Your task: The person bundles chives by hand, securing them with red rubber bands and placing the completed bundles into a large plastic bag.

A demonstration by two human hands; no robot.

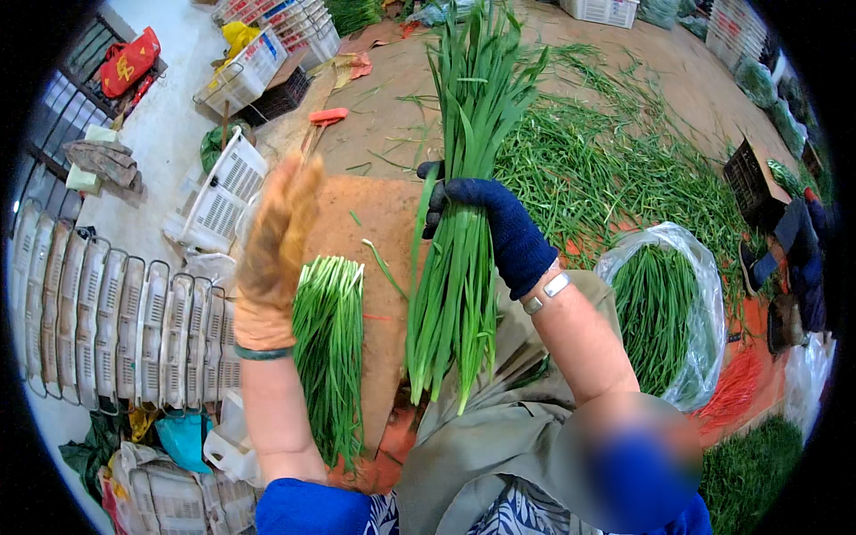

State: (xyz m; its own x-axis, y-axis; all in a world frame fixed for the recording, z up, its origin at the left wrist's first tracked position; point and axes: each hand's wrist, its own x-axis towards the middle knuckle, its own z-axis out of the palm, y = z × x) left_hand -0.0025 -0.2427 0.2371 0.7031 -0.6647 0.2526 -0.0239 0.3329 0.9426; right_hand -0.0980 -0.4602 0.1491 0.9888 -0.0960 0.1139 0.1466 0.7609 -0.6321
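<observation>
My right hand (pixel 478 200), in a dark blue knit glove, grips a thick bunch of long green leaves (pixel 461 267), which look like garlic chives. Their pale cut ends point down toward my lap, and the leafy tips fan out at the top of the view. My left hand (pixel 277 241) wears a tan-orange glove and is motion-blurred. It is raised with the fingers extended, holding nothing. Close beside its wrist, a second bunch of chives (pixel 329 348) lies on a brown board (pixel 361 207), white ends toward the far side. One loose stalk (pixel 384 267) rests between the bunches.
Leaf scraps (pixel 588 160) cover the floor at the right. A clear plastic bag (pixel 709 281) of greens stands beside my leg, near red ties (pixel 732 388). White crates (pixel 127 314) are stacked at left; a red-headed brush (pixel 328 116) lies ahead. Another person's legs (pixel 799 254) show far right.
</observation>
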